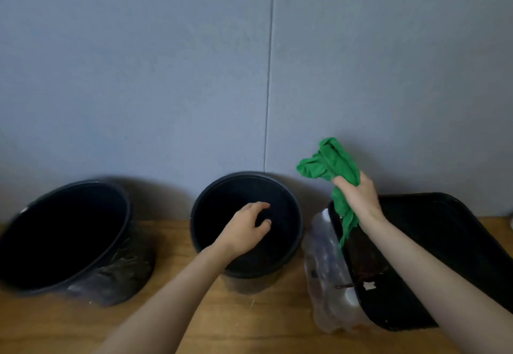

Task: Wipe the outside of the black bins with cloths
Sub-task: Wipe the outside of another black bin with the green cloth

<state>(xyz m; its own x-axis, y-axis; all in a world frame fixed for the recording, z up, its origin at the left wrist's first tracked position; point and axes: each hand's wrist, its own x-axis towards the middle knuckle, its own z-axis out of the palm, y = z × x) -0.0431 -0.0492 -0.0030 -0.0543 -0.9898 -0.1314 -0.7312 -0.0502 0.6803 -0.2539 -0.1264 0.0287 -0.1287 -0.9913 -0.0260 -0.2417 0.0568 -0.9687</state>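
- While the right hand (pixel 358 198) is raised above the near-left corner of the rectangular black bin (pixel 449 231), its fingers are clamped round a bunched green cloth (pixel 330 165).
- One crumpled end of the cloth sticks up above the fist, and a thinner tail hangs down below it over that bin's rim.
- The rectangular bin stands on the right, tilted, with crinkled clear plastic (pixel 324 256) against its left outer side.
- The left hand (pixel 247 226) is over the mouth of the middle round black bin (pixel 249 270), palm down, holding nothing.
- Its fingers are loosely curled, with a gap between them and the thumb; whether they touch the bin's inside cannot be told.
- The middle bin stands upright, close to the grey wall (pixel 138 76), just left of the rectangular one.
- A larger round black bin (pixel 122 270) sits well to the left, leaning with its mouth towards the camera, and something shiny like plastic film clings to its lower side.
- All three bins rest on a wooden surface (pixel 194 312).
- A thin vertical seam (pixel 269 76) runs down the wall and ends behind the middle bin.
- Both forearms are bare.
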